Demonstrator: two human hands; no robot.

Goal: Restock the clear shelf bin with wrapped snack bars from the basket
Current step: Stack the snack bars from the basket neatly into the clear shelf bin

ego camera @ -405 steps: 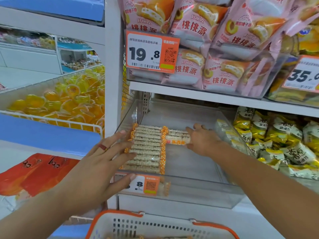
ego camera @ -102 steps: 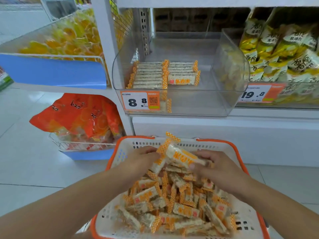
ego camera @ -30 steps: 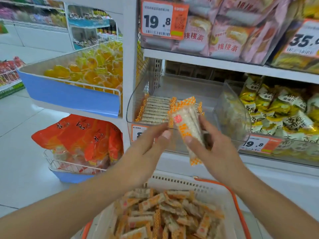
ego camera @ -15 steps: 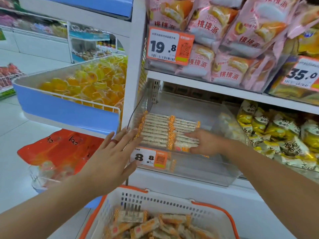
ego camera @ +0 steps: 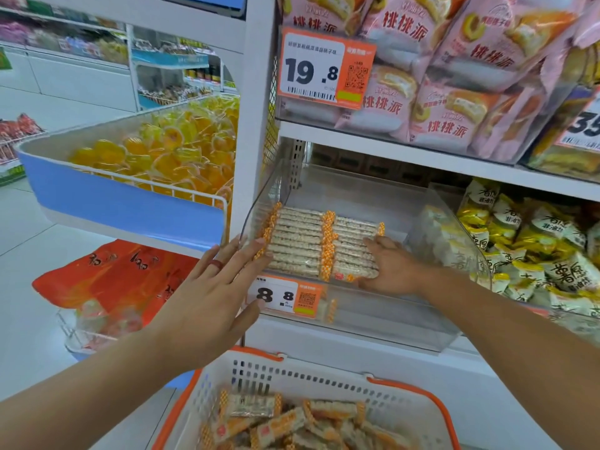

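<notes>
Two rows of clear-wrapped snack bars with orange checkered ends now lie flat on the floor of the clear plastic shelf bin. Left row is long; right row is shorter. A second ago I was holding a small stack of bars upright in front of the bin with my right hand. Now that stack is down, at the front of the right row. So one more handful is in.

My right hand is inside the bin, palm down on the front bars of the right row. Fingers look laid flat over the wrappers, pressing and squaring them; I can't see any pinch. My left hand is outside the bin by its left front corner, fingers spread wide and straight, holding nothing. Fingertips look close to the bin's left wall; can't tell if they touch.

Bin is far from full: bare floor behind both rows and to the right of the short row. The white plastic basket with orange rim sits below the shelf, bars still piled in it loosely.

Judgement: placing step about finished, next is back to the basket for another handful. Risk: loose bars skewing the row if I lift off carelessly.
</notes>
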